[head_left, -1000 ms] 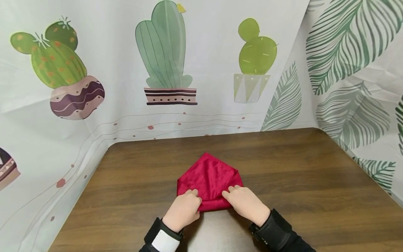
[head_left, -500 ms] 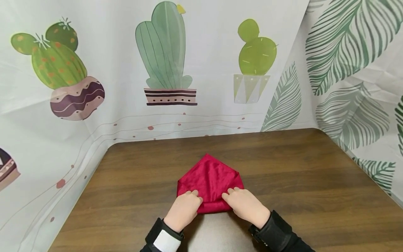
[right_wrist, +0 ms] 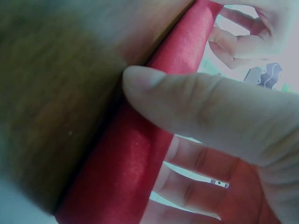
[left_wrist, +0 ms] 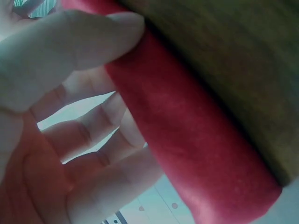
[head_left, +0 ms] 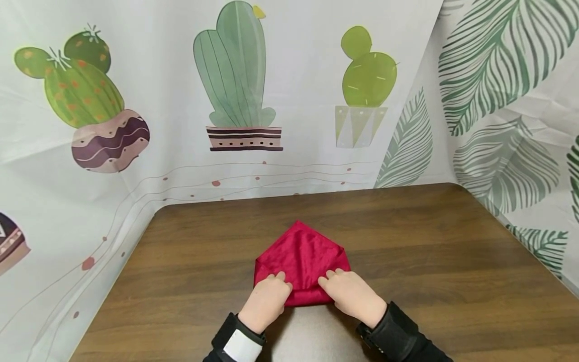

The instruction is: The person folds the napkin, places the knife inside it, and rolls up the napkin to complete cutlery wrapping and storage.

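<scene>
A crimson velvety cloth lies folded on the table, its far end coming to a point and both side corners tucked in. Along its near edge runs a thick folded band. My left hand grips that band on the left, thumb on the near side and fingers over the top. On the right, my right hand holds the same band in a matching way. Close up in the left wrist view, the thumb presses the red band against the fingers. The right wrist view shows the other thumb across the fold.
The brown wood-grain table extends around the cloth on all sides. Behind it hangs a white backdrop printed with cacti, with a leaf-printed sheet at the right. Black bands or cuffs wrap both wrists.
Compared with a second ago, the cloth sits very slightly nearer to me. Both hands keep their hold on the near fold, almost in place.
</scene>
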A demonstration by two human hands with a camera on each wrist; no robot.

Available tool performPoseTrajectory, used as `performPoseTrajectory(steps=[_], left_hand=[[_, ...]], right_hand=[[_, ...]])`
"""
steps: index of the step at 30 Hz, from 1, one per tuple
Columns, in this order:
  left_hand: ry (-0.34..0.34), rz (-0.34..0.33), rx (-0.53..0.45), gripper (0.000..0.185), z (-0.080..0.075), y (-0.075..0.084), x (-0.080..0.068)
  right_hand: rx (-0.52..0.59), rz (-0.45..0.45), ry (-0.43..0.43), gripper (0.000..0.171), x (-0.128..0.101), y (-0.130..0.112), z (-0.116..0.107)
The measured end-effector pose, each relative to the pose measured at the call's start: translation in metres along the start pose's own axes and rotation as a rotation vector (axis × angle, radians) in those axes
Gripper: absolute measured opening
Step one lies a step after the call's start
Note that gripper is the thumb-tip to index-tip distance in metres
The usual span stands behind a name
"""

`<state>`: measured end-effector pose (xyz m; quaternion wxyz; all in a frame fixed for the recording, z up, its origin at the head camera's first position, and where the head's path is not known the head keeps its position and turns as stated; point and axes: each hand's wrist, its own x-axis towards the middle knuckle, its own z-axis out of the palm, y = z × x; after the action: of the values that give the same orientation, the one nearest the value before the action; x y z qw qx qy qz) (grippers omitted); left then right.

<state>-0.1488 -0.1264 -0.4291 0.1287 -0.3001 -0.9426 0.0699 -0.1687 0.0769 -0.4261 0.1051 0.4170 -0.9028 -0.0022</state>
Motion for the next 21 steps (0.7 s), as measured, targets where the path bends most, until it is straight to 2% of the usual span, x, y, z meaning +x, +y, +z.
performPoseTrajectory(steps=[5, 13, 21], left_hand=[[0.008, 0.023, 0.005, 0.021, 0.0004, -0.0007, -0.0003], [-0.022, 0.082, -0.024, 0.025, -0.0017, -0.0030, 0.0008], [-0.039, 0.076, -0.006, 0.029, 0.0016, -0.0022, 0.0005]], right_hand=[[-0.003, -0.001, -0.002, 0.025, -0.0004, -0.0005, 0.0001], [-0.003, 0.001, 0.002, 0.023, -0.0002, -0.0006, 0.0006], [0.009, -0.011, -0.043, 0.025, 0.0005, -0.0013, -0.0001]])
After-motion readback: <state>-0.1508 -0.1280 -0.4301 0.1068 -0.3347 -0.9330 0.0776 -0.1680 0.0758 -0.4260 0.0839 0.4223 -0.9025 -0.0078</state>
